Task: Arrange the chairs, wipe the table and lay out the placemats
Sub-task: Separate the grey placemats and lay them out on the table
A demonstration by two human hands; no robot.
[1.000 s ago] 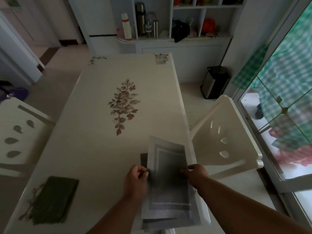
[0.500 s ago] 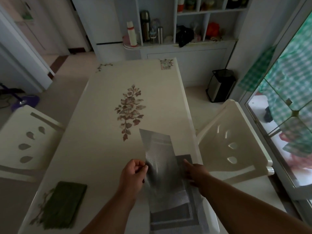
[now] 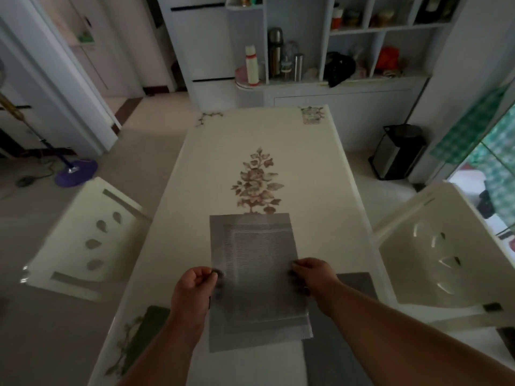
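Both hands are pinching one grey placemat (image 3: 256, 274) by its side edges, left hand (image 3: 193, 291) on the left edge, right hand (image 3: 313, 275) on the right, held over the white tabletop (image 3: 278, 135) in the lower middle of the frame. More grey mats (image 3: 354, 285) lie underneath at lower right. Green cloth (image 3: 147, 324) sits lower left. White chairs (image 3: 92, 235) flank both sides.

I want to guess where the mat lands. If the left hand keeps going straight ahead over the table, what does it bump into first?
Probably nothing soon. The left hand, pinching the grey placemat, points up the table, which looks bare ahead apart from its printed flower picture. Depth is hard to judge here.
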